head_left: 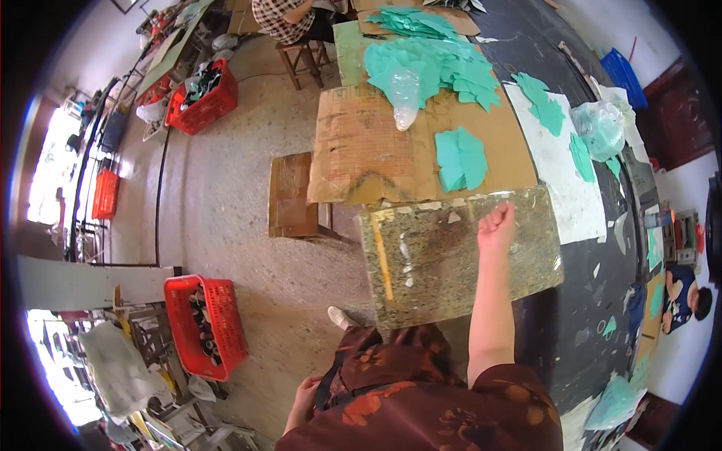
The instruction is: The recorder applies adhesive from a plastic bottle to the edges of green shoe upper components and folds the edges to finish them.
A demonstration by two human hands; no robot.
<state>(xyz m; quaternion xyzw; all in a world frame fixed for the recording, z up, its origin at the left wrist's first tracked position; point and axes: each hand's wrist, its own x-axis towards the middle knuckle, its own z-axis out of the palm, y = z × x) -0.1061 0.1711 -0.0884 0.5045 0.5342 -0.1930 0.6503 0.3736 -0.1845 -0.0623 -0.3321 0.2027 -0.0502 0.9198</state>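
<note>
My right hand (496, 225) is closed, fingers curled in, above the far part of a speckled, worn board (444, 255). Whatever it may hold is hidden. Low by my hip is my left hand (304, 396), beside a black strap (325, 387); its fingers are mostly hidden. Past the board, a small stack of folded green sheets (461, 159) lies on brown cardboard (361, 143). Farther off, a heap of green cut pieces (451, 68) spreads out, with a clear plastic bottle or bag (404, 98) lying on it.
A wooden stool (289, 195) stands left of the cardboard. Red baskets (207, 327) sit on the floor at left. A white sheet (571, 188) and a clear plastic bag (599, 129) lie on the dark table at right. One person (284, 19) sits at the far end; another (681, 301) is at far right.
</note>
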